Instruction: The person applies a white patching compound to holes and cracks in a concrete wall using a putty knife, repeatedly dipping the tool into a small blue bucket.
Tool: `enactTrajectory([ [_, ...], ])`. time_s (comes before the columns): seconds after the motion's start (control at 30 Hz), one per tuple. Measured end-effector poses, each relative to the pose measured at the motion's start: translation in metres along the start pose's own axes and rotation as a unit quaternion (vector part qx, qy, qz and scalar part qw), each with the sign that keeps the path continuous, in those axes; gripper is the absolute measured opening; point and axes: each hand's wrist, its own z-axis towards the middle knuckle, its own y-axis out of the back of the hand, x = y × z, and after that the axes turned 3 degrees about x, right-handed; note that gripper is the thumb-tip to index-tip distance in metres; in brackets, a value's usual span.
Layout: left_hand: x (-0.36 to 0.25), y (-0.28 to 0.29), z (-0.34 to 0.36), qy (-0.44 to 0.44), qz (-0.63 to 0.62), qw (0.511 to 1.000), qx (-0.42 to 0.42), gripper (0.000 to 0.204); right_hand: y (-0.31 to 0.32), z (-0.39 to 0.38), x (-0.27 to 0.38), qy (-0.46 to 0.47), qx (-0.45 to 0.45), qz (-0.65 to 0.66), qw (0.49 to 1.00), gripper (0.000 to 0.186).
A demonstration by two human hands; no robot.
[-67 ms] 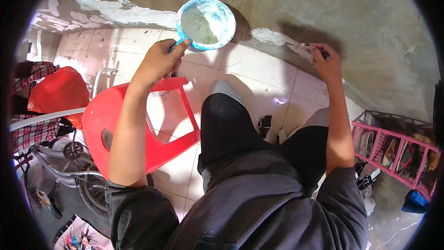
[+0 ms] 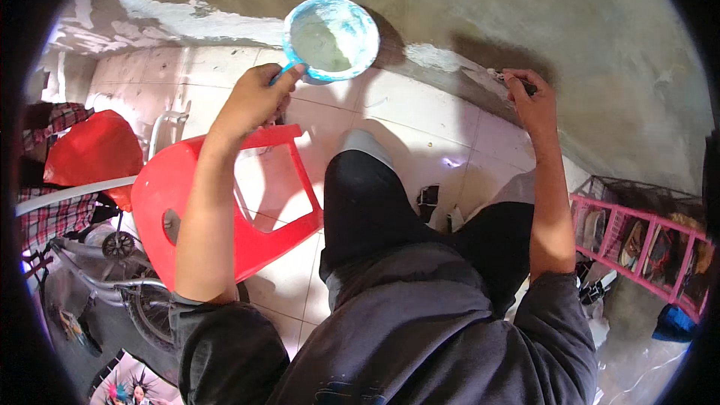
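Observation:
My left hand (image 2: 259,101) is closed round the short handle of a blue dipper (image 2: 361,22), held out in front of the wall. Greyish-white paste (image 2: 319,41) lies in its bowl and is smeared over the inside and rim. At the wall on the right, my right hand (image 2: 534,101) grips a small tool with a dark handle (image 2: 529,88); its working end is too small to make out. Beside the fingers, a strip of white filler (image 2: 442,58) runs along the low part of the grey-brown wall (image 2: 487,0).
A red plastic chair (image 2: 202,202) lies by my left forearm. Further left are a red bag (image 2: 94,150), checked cloth (image 2: 64,217) and a bicycle (image 2: 142,304). A pink rack (image 2: 637,255) holding several items stands at the right, a blue cloth (image 2: 673,322) beside it. Pale tiles (image 2: 420,120) cover the floor.
My right hand has shifted very slightly to the right along the wall. The left hand and the dipper stay practically where they were.

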Motion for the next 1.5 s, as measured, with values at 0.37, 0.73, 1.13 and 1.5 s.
enactTrajectory([
  [0.37, -0.003, -0.002, -0.002, -0.029, 0.037, 0.994, 0.100, 0.046, 0.025, -0.075, 0.089, 0.237, 0.020, 0.041, 0.971, 0.019],
  [0.73, -0.007, -0.022, -0.015, -0.034, 0.047, 0.976, 0.211, 0.038, -0.031, -0.071, 0.086, 0.375, 0.132, -0.153, 0.905, 0.019],
  [1.13, -0.016, -0.025, -0.022, 0.000, -0.022, 0.978, 0.209, 0.036, -0.035, -0.073, 0.072, 0.301, 0.132, -0.128, 0.936, 0.041],
  [1.5, -0.027, -0.020, -0.011, -0.009, -0.018, 0.983, 0.183, 0.050, 0.137, -0.143, -0.319, -0.009, 0.047, -0.376, 0.925, 0.046],
])
